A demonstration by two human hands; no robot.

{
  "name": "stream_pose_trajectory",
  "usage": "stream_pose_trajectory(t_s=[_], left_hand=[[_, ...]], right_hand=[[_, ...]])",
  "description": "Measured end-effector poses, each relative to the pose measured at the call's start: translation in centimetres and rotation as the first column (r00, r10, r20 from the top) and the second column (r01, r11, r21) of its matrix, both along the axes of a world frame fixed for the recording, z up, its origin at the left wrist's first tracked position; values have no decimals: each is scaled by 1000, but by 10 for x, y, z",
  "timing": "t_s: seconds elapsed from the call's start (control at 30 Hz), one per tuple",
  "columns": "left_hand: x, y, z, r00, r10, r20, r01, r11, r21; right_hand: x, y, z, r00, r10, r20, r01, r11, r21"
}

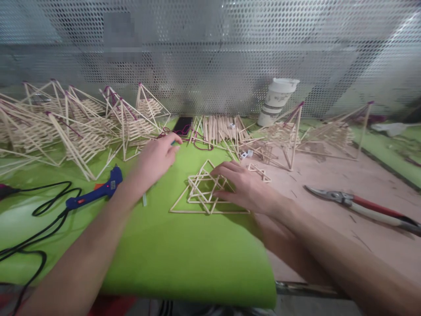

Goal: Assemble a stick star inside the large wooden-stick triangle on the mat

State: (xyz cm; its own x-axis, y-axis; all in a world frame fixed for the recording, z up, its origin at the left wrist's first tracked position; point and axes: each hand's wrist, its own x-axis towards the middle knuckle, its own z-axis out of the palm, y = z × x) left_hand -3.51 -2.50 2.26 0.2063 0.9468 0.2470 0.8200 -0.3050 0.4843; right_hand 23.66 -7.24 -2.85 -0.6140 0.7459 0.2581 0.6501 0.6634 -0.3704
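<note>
My left hand (157, 159) hovers over the green mat near tangled purple thread (184, 129). Its fingers are curled, and a small teal bit shows at the fingertips, too little to name. My right hand (241, 186) rests on a wooden stick frame (194, 212), thumb and fingers gripping its right side. This frame lies flat and has overlapping triangles that form a star; my fingers hide part of it. Just beyond my right hand lies a smaller stick frame (263, 171).
Several stick pyramids (75, 131) crowd the left back, with two more (292, 131) at right. Loose sticks (220, 128) and a paper cup (276, 101) stand before the perforated metal panel (197, 57). A blue glue gun (98, 192) with cords lies left, pruning shears (355, 204) right.
</note>
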Motion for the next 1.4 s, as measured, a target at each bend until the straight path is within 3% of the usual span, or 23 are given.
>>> stream_pose_trajectory(t_s=[0.1, 0.2, 0.3, 0.43, 0.5, 0.77, 1.13, 1.4], left_hand=[[4, -4, -1, 987, -106, -120, 86, 982, -165], [7, -8, 1, 960, -168, -222, 122, 971, -208], [6, -10, 1, 942, -249, -226, 192, 950, -247], [6, -10, -4, 831, -507, -227, 401, 830, -387], [8, -11, -6, 777, -578, -249, 433, 778, -455], [9, -10, -13, 759, -575, -306, 399, 782, -479], [4, -11, -16, 720, -626, -299, 516, 771, -373], [2, -10, -17, 731, -599, -326, 456, 785, -420]], right_hand=[[1, -1, 3, 1000, -4, 6, 4, 1000, -9], [2, -1, 2, 1000, 4, 0, -4, 1000, -12], [3, 0, 0, 1000, 7, -17, -8, 1000, -13], [2, 1, -1, 999, 4, -41, -5, 1000, -19], [2, 1, 0, 999, 1, -55, -3, 1000, -30], [2, 0, 4, 998, -8, -58, 6, 999, -34], [7, -1, 9, 999, 27, -45, -29, 998, -55], [9, 0, 10, 997, 49, -53, -53, 996, -77]])
